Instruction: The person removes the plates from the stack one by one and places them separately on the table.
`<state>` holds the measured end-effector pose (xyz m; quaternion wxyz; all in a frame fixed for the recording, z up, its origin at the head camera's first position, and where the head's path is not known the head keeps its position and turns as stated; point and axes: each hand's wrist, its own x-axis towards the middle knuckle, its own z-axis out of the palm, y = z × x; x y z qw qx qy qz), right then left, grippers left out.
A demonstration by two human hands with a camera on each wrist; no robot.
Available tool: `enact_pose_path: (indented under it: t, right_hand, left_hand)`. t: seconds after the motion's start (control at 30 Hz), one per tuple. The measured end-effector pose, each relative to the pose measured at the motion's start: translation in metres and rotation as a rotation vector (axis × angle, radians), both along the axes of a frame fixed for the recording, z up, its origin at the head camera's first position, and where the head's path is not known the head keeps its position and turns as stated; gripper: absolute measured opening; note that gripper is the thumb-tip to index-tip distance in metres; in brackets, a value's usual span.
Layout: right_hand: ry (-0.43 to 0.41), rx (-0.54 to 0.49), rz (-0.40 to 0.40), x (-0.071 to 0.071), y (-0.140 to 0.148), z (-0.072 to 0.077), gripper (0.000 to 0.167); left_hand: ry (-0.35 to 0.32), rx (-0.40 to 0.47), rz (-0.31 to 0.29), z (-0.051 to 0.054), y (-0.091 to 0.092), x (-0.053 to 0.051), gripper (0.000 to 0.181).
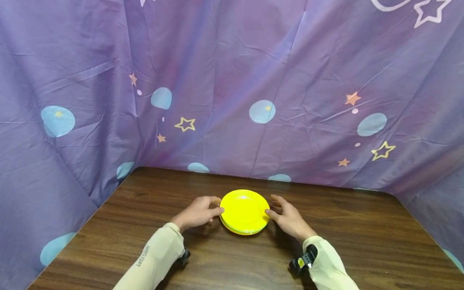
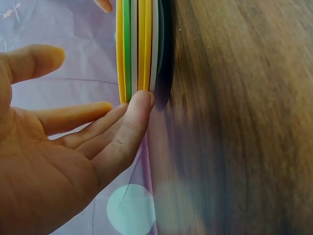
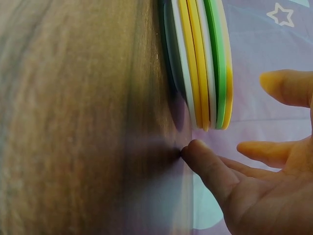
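Note:
A stack of several round plates [image 1: 245, 211] lies on the wooden table, the top one bright yellow. Edge-on in the left wrist view, the plate stack [image 2: 139, 49] shows yellow, green and white rims. My left hand [image 1: 198, 211] is at its left side, fingers extended and fingertips against the rims; the thumb stands apart above the top plate. On the other side is my right hand [image 1: 290, 219]. In the right wrist view that hand [image 3: 264, 181] has a small gap to the plate stack [image 3: 203, 63], with a fingertip low by the tabletop and the thumb raised.
The dark brown wooden table [image 1: 362, 233] extends around the stack on all sides. A purple cloth [image 1: 224, 80] with stars and blue circles hangs behind the table and along its sides. Black wrist devices [image 1: 303, 261] sit at both cuffs.

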<state>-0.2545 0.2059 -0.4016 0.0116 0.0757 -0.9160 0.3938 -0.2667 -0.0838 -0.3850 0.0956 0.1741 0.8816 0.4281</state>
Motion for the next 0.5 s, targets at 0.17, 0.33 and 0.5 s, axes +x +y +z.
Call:
enact_pose_path:
  t: [0.17, 0.33, 0.5]
  right_hand:
    - [-0.001, -0.009, 0.007, -0.0004, -0.0005, 0.0007, 0.063]
    - [0.002, -0.020, 0.012, 0.0000, -0.0006, 0.0023, 0.062]
    - [-0.007, -0.036, 0.011, 0.0002, -0.0012, 0.0025, 0.062]
  left_hand:
    - [0.004, -0.029, -0.015, 0.0010, -0.0009, -0.0007, 0.046]
    - [0.016, -0.044, -0.033, 0.0017, -0.0012, -0.0021, 0.047]
    - [0.015, -0.051, -0.043, 0.0009, -0.0009, -0.0034, 0.045]
